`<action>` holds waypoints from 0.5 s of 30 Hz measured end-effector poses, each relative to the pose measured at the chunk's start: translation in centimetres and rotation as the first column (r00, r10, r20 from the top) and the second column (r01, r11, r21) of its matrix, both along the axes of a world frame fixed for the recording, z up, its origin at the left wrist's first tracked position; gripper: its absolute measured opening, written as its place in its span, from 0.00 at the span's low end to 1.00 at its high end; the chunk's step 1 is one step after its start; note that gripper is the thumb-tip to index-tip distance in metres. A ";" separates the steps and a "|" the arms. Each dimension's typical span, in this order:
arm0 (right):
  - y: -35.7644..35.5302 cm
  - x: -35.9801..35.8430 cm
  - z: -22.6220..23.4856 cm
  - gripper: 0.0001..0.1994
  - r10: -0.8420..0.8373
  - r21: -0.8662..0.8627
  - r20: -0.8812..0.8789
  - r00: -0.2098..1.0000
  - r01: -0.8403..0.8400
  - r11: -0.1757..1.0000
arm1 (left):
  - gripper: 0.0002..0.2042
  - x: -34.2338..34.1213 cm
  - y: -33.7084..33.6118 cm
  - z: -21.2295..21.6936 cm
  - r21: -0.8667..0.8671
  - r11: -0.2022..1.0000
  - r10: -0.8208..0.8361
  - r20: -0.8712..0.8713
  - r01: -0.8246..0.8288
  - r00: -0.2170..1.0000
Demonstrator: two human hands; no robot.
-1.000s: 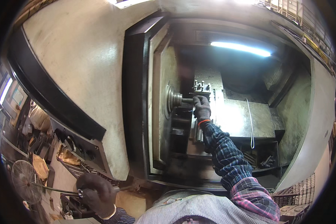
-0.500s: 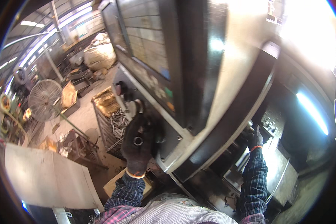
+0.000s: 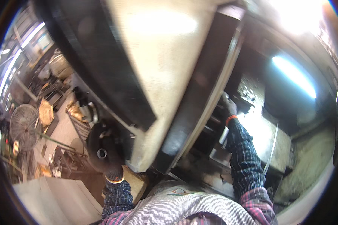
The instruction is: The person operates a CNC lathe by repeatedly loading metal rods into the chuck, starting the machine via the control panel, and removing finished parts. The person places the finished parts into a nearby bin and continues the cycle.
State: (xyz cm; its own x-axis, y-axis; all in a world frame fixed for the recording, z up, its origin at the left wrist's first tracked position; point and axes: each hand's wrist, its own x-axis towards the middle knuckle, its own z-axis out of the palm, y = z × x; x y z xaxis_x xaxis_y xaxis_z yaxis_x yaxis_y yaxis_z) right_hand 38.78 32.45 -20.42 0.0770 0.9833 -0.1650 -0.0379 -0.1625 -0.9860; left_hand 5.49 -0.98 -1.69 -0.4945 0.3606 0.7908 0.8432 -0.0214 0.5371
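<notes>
My left hand [image 3: 106, 146], in a dark glove, is closed at the control panel's edge. A small metal ring-shaped piece [image 3: 101, 153] shows its round end in that hand; its length is hidden. Beside the fingers is a pale curved handle-like part [image 3: 92, 112] on the panel. My right hand [image 3: 229, 106], in a grey glove with an orange cuff, reaches into the machine's lit interior, close behind the edge of the dark-banded door [image 3: 199, 90]. Its fingers are blurred and partly hidden, so their grip does not show.
A lamp [image 3: 294, 77] shines inside the machine, above a bright metal block [image 3: 268, 135] and scattered chips. At left stand a mesh bin [image 3: 80, 125], a round fan [image 3: 23, 126] and a pale cabinet [image 3: 56, 198]. A white cable [image 3: 272, 148] hangs at right.
The view has swung right, so the panel and floor shift left in the picture. My right hand has moved closer to the door edge. The ring-shaped piece stays in my left hand.
</notes>
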 end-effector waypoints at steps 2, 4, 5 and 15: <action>0.1 0.3 -0.5 0.30 0.028 0.016 -0.018 0.999 -0.027 1.000 | 0.12 0.5 -0.1 -0.1 0.017 1.000 0.002 -0.261 0.003 0.965; 0.9 0.9 -1.5 0.33 0.008 0.118 0.248 0.969 -0.039 0.992 | 0.13 1.3 -0.7 -0.1 -0.072 0.997 -0.045 -0.512 0.009 0.858; 1.4 1.1 -2.2 0.34 0.022 0.197 0.350 0.937 -0.097 0.975 | 0.14 1.5 -0.8 0.0 -0.097 0.991 0.008 -0.666 -0.097 0.746; -0.8 4.8 4.0 0.28 0.234 -0.123 0.849 0.473 -0.254 0.959 | 0.15 2.0 -0.8 0.0 0.001 0.995 -0.100 -0.162 0.101 0.982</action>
State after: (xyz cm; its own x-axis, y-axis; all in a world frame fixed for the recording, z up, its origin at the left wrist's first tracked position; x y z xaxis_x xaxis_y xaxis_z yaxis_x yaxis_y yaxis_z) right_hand 43.62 31.68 -16.42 -0.0743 0.9873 -0.1405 0.8551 -0.0094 -0.5184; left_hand 7.51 -1.76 -1.71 -0.3216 0.3945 0.8608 0.9122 -0.1148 0.3934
